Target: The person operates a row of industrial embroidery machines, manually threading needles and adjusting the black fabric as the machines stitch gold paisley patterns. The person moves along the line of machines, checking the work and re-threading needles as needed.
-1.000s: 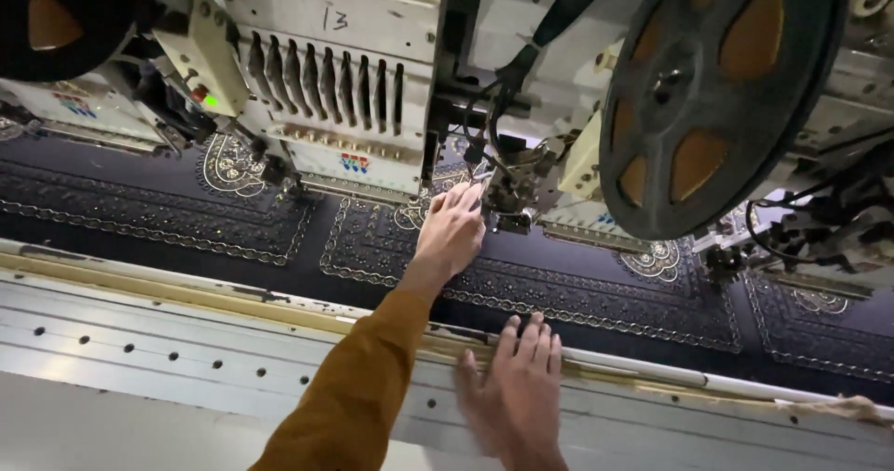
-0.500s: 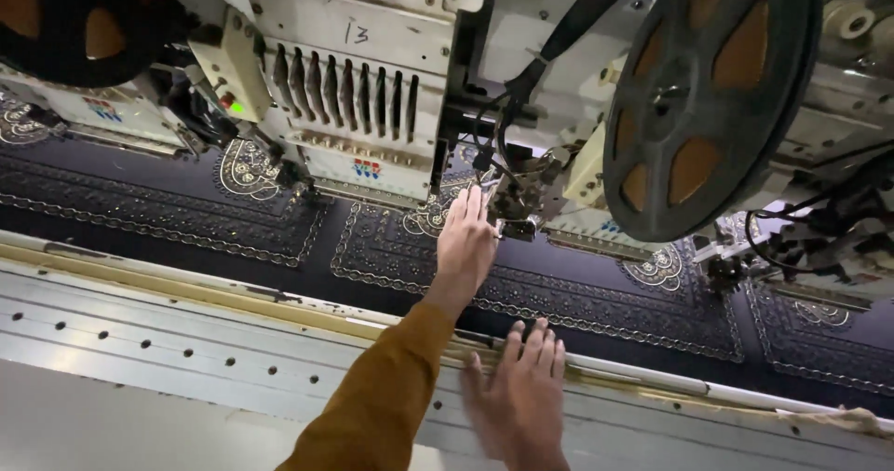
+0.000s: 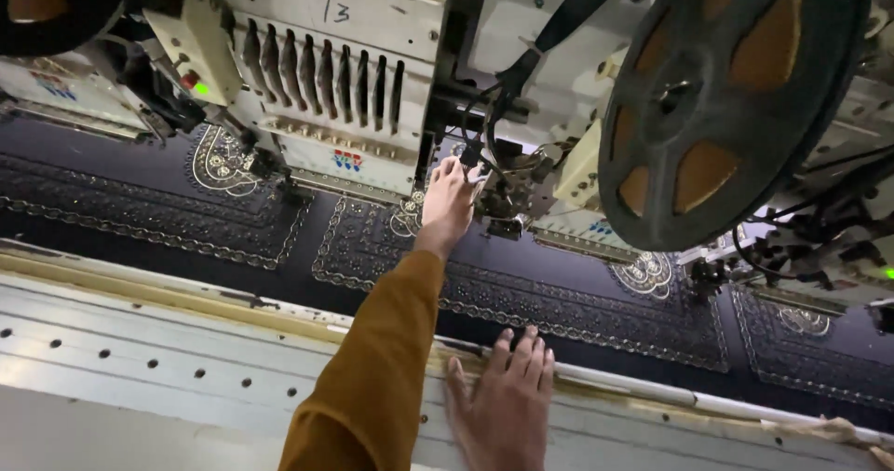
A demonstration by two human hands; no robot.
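Note:
My left hand, in a mustard sleeve, reaches up to the embroidery machine head. Its fingertips are bunched at a small part beside the black wires. What they pinch, if anything, is hidden. My right hand lies flat, fingers spread, on the rail at the edge of the metal table. Under the head stretches dark fabric stitched with pale gold borders and medallions.
A large black reel with orange windows hangs to the right of the head. Another head stands at far left, with cables and small parts at right. The table surface has rows of holes.
My left hand has crept a little higher onto the machine head's small part. My right hand stays flat on the rail. The view has closed in slightly.

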